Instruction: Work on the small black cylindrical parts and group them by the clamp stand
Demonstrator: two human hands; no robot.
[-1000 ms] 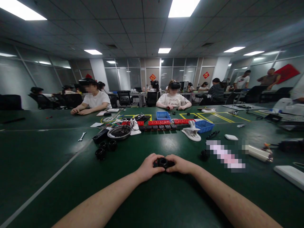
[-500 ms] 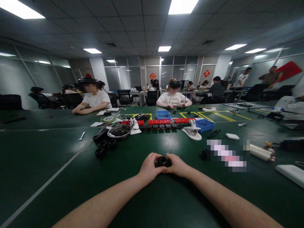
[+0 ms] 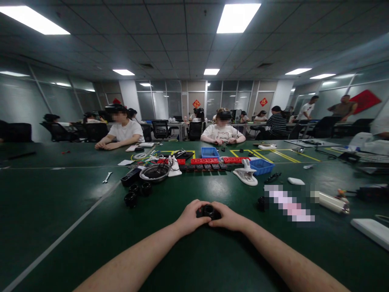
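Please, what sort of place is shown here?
Probably a shared office workroom: a large green table holds a wrench and a blue tray, with black office chairs beyond it.

Left forearm (image 3: 136, 253) enters from 7 o'clock, right forearm (image 3: 288, 249) from 5 o'clock; both bare, converging toward 12. Left grip (image 3: 191, 217) and right grip (image 3: 227, 217) face each other, fingers (image 3: 199, 202) curled, left thumb (image 3: 204, 220) toward 3 o'clock, right thumb (image 3: 215, 223) toward 9.

And there, 福 can be read, in gold, on the right-hand red diamond (image 3: 263, 101)! The central red diamond (image 3: 196, 104) cannot be deciphered, too blurred.
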